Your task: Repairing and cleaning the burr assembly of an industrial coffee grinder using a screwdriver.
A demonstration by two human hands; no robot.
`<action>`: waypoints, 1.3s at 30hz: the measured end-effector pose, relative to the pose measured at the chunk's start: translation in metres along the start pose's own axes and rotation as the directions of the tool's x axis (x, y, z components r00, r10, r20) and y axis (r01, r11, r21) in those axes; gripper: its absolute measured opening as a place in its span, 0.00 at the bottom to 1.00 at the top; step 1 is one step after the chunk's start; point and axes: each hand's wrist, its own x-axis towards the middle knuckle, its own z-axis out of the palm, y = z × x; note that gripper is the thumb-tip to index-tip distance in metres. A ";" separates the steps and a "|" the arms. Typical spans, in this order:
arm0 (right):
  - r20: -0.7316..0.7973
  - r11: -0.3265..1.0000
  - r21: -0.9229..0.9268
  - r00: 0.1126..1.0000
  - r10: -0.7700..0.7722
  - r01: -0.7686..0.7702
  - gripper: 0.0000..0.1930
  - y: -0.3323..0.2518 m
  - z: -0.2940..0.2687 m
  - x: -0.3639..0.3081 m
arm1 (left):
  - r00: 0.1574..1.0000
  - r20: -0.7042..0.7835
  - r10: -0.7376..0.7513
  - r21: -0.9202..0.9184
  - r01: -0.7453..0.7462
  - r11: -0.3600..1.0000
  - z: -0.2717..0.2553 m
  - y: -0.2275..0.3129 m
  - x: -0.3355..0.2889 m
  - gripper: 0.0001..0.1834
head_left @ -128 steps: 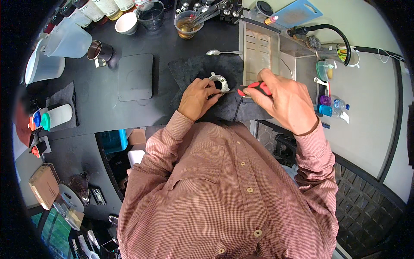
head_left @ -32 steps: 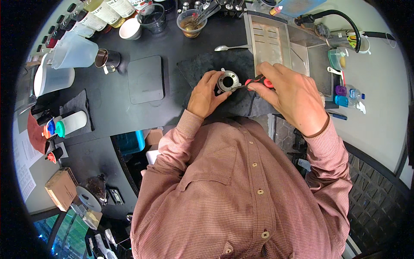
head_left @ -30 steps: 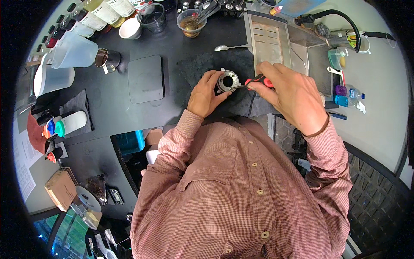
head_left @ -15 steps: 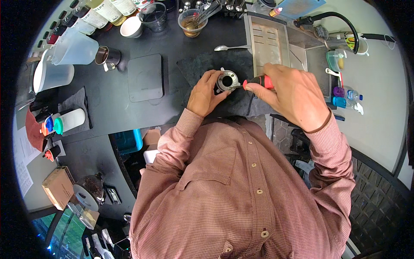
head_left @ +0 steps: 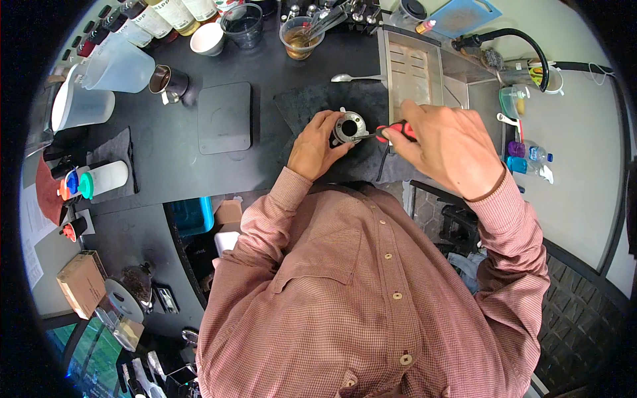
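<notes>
Metal ring (head_left: 360, 123), on the dark cloth (head_left: 363, 99), is probably stiff and rather heavy, best held by its outer rim; fingers of the left hand (head_left: 312, 149) clasp it, those of the right hand (head_left: 452, 151) a screwdriver (head_left: 399, 131).

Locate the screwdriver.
Head view, just right of centre, upper half: the screwdriver is in the right hand, its tip at the metal ring the left hand holds.

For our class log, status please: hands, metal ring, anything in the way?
Left hand gripping metal ring. Right hand on red-and-black screwdriver, tip at ring's edge. Dark cloth underneath; spoon beyond, apart from hands.
</notes>
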 end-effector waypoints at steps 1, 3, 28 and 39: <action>-0.001 1.000 -0.002 1.000 -0.001 0.001 0.20 0.002 0.000 0.001 | 1.000 -0.003 0.001 -0.001 -0.001 1.000 0.000 0.001 0.000 0.33; -0.041 0.997 -0.071 0.999 -0.011 0.008 0.17 0.007 0.004 0.000 | 1.000 0.000 -0.009 -0.018 0.009 1.000 0.000 0.002 0.000 0.33; 0.054 0.990 -0.033 0.989 -0.136 0.138 0.19 0.006 -0.005 -0.001 | 1.000 -0.007 -0.009 0.002 0.009 1.000 0.003 0.001 -0.001 0.32; 0.102 1.000 -0.007 0.995 -0.015 0.016 0.21 0.004 -0.005 0.014 | 0.999 0.030 -0.041 -0.016 0.042 0.999 0.001 0.003 0.000 0.33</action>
